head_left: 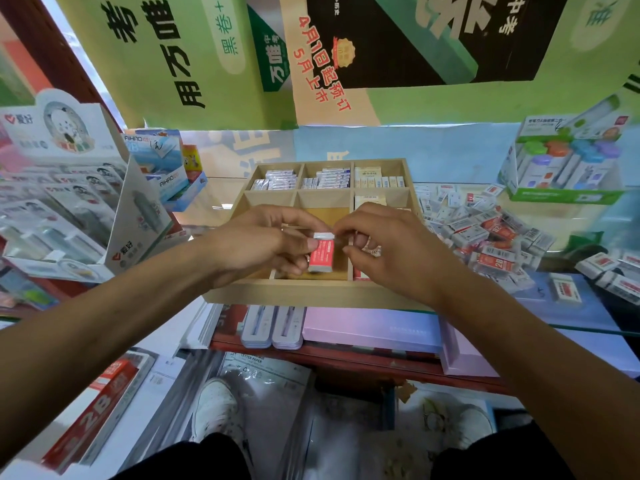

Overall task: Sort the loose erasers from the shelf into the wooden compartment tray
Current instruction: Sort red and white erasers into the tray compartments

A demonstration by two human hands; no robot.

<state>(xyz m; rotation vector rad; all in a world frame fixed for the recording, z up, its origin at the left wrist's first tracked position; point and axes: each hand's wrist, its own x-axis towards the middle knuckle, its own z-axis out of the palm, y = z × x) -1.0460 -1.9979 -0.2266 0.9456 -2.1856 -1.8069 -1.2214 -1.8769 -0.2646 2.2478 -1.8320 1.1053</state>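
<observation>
Both hands meet over the wooden compartment tray, which sits on the glass shelf. The left hand grasps a red-sleeved eraser, thumb on its upper end and curled fingers under it, holding it upright above the tray's near middle compartment. The right hand is just beside it, its index finger and thumb pinching the white top end of the same eraser, with the other fingers curled loosely below. Beyond the hands, the far row of the tray holds three filled compartments: silvery-wrapped erasers on the left, blue-and-white ones in the middle, pale yellow ones on the right. A yellow packet also lies in the compartment just beyond the right hand. To the right of the right hand, well apart from the tray's rim, a pile of loose erasers in white and red sleeves is spread over the shelf. To the left of the left hand stands a cardboard display box of packaged stationery.
</observation>
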